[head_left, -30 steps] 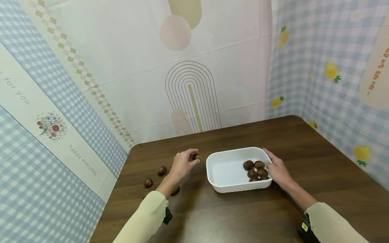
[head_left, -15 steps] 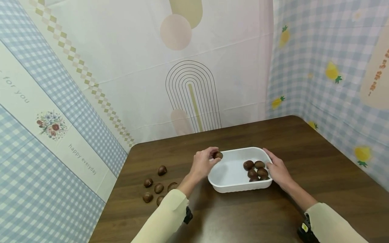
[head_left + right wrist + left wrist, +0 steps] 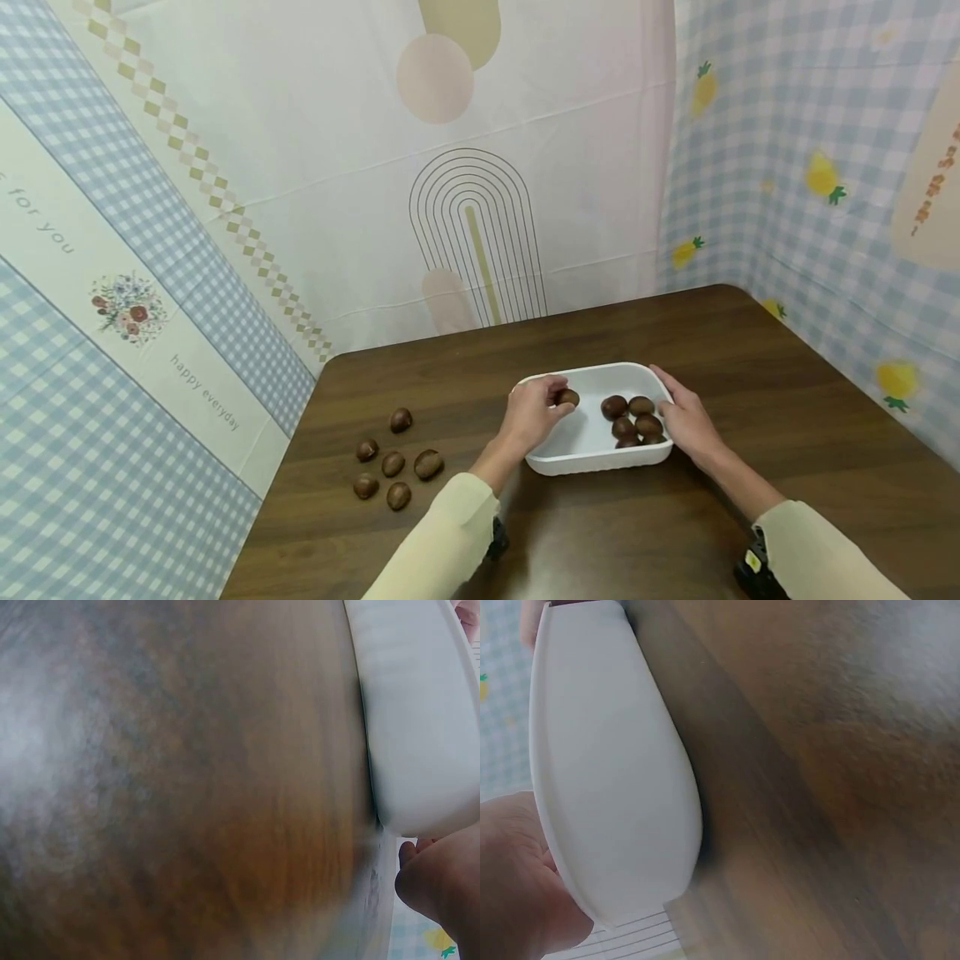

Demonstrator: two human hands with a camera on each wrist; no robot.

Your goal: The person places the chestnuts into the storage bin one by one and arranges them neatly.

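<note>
In the head view my left hand (image 3: pixel 534 412) pinches a brown, glossy chestnut (image 3: pixel 570 398) between thumb and fingertips, inside the left half of a white rectangular dish (image 3: pixel 581 460). My right hand (image 3: pixel 686 421) grips the dish's right end, thumb over the rim. Several chestnuts (image 3: pixel 623 428) lie bunched at that end. The left wrist view has the dish's outer wall (image 3: pixel 615 765) with the left hand (image 3: pixel 517 877) past its rim; the held chestnut is hidden there. From the right wrist, the right hand (image 3: pixel 446 881) shows at the dish's end.
Several loose chestnuts (image 3: pixel 392 464) lie spread on the left of the dark wooden table (image 3: pixel 600 533). Printed cloth (image 3: pixel 360 250) hangs behind the table and along both sides.
My left hand has carried the chestnut rightward from beside the dish, over its left rim and into it. The right hand keeps its grip, and the dish has barely moved.
</note>
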